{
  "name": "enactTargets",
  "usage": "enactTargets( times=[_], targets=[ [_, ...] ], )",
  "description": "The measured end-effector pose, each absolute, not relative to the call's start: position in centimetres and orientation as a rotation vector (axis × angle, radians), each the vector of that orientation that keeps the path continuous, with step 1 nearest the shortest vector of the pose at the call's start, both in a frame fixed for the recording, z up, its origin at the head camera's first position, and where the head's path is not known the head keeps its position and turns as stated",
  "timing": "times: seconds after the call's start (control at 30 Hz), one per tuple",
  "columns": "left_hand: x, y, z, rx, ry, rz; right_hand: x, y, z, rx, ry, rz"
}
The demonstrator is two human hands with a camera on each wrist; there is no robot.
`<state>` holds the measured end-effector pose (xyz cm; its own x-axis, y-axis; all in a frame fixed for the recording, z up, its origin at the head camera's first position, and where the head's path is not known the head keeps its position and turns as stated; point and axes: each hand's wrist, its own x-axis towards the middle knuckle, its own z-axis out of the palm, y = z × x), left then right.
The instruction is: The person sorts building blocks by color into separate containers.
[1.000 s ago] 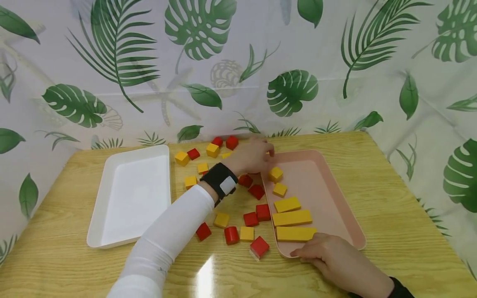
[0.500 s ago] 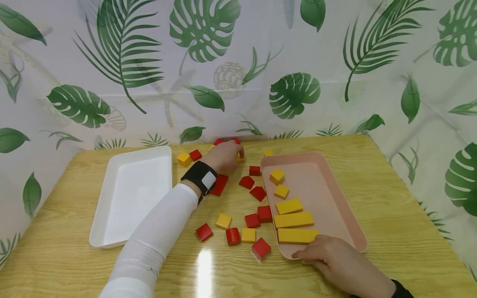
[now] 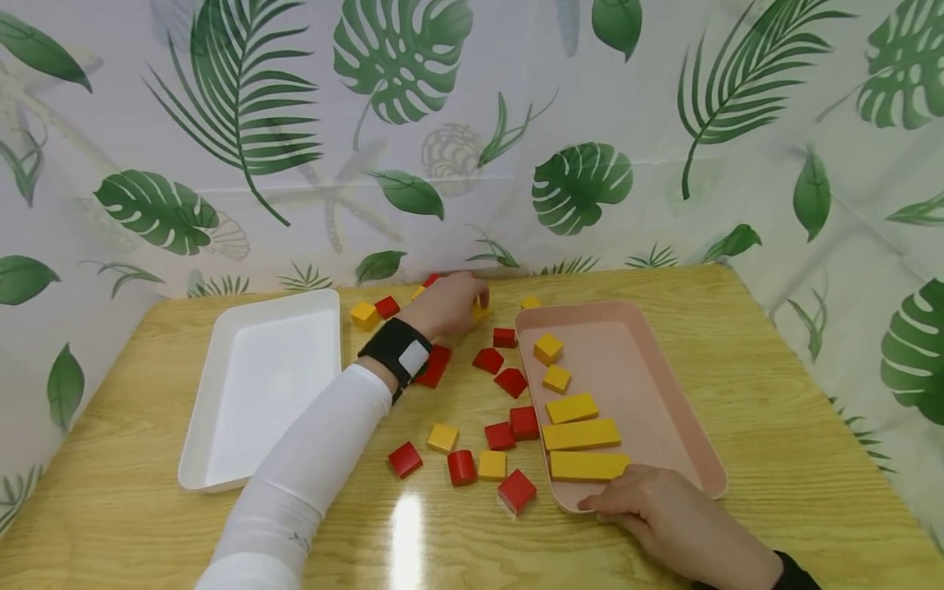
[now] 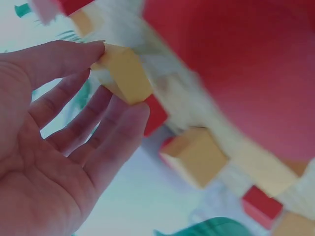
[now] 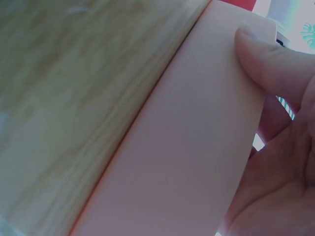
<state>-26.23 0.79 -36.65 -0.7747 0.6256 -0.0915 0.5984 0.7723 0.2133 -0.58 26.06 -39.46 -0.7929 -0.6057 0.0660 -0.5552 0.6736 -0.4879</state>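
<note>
My left hand (image 3: 453, 303) reaches to the back of the table among scattered blocks. In the left wrist view its thumb and a fingertip (image 4: 140, 115) are on opposite sides of a yellow block (image 4: 129, 73), pinching it. A red block (image 4: 155, 115) and another yellow block (image 4: 199, 155) lie close by. My right hand (image 3: 656, 512) grips the near rim of the pink tray (image 3: 682, 401), thumb (image 5: 261, 59) on the outer wall in the right wrist view. Inside the tray, along its left side, are three long yellow blocks (image 3: 583, 434) and two small ones (image 3: 548, 349).
A white tray (image 3: 195, 410) stands at the left. Between the trays lie several red and yellow blocks, among them a red cylinder (image 3: 461, 468) and a red cube (image 3: 517, 490). A leaf-print cloth (image 3: 487, 123) hangs right behind the table (image 3: 789, 410).
My left hand has moved left, from beside the pink tray's back corner to the blocks at the back, and now pinches a yellow block. My right hand stays at the tray.
</note>
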Motion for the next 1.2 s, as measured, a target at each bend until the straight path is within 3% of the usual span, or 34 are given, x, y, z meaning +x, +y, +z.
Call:
enactTargets(
  times=[0.27, 0.53, 0.93, 1.2],
  targets=[
    [-22.7, 5.1, -34.1, 1.234, 2.744, 0.276, -0.6, 26.0, -39.6, -1.074, 2.831, -0.748],
    [-19.4, 10.3, -34.4, 1.426, 2.630, 0.112, -0.6, 26.0, -39.5, -1.054, 2.825, -0.750],
    [-17.5, 13.7, -36.8, 1.606, 2.541, 0.015, -0.4, 25.9, -39.6, -1.050, 2.853, -0.767],
    [-17.3, 14.6, -37.0, 1.541, 2.467, 0.019, -0.4, 25.9, -39.6, -1.032, 2.865, -0.772]
  ],
)
